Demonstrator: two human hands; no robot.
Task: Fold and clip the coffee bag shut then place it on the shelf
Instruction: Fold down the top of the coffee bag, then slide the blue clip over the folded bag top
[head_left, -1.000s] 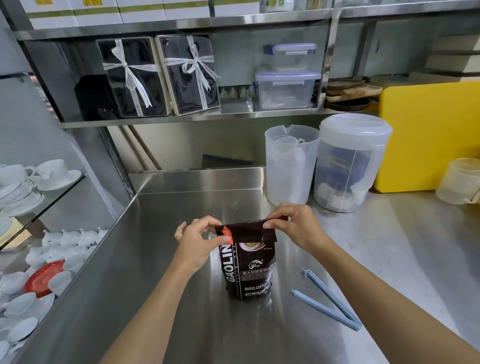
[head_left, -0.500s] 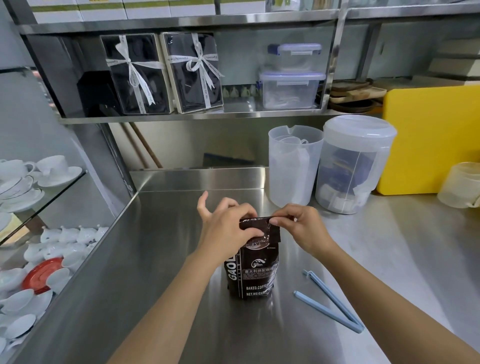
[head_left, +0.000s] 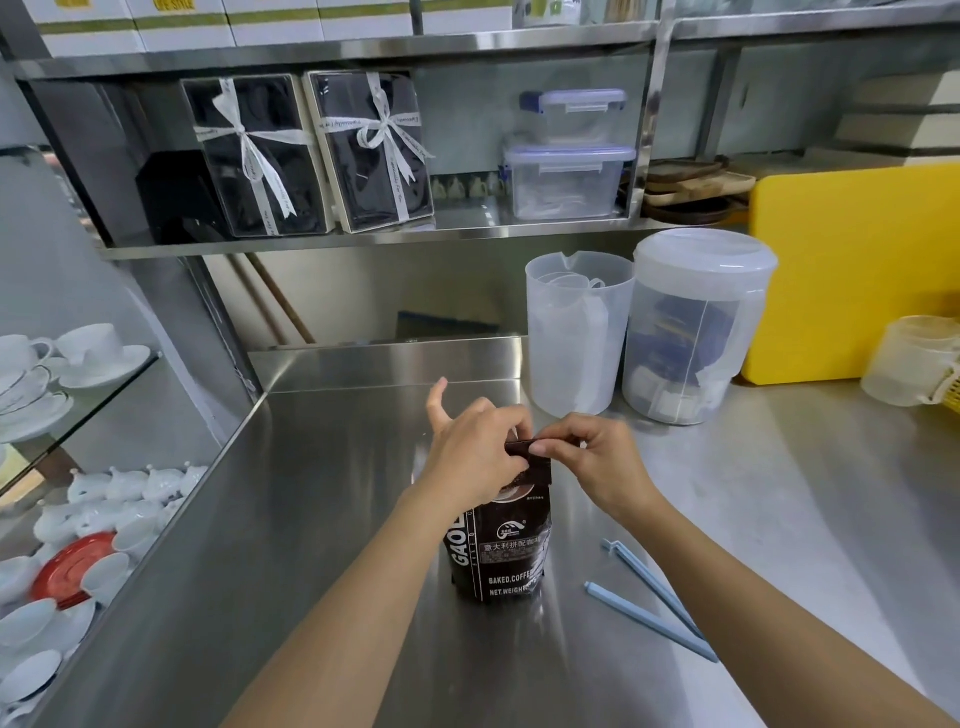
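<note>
1. The coffee bag (head_left: 501, 551) stands upright on the steel counter (head_left: 322, 519), near its middle. It is dark brown to black with white print — "GAOL…" runs up its left edge, and "BAKED.COFFE…" and "NET.WEIGH…" sit near the bottom. Its top is folded over into a flat band, pinched by the left hand (head_left: 478, 457) and the right hand (head_left: 597, 462) at the fold.

2. The clip (head_left: 652, 605) is a long, pale blue bag clip lying flat on the counter just right of the bag — its two arms are spread open in a narrow V, joined at the near right end.

3. The shelf (head_left: 467, 231) is a steel ledge mounted above the back of the counter.
</note>
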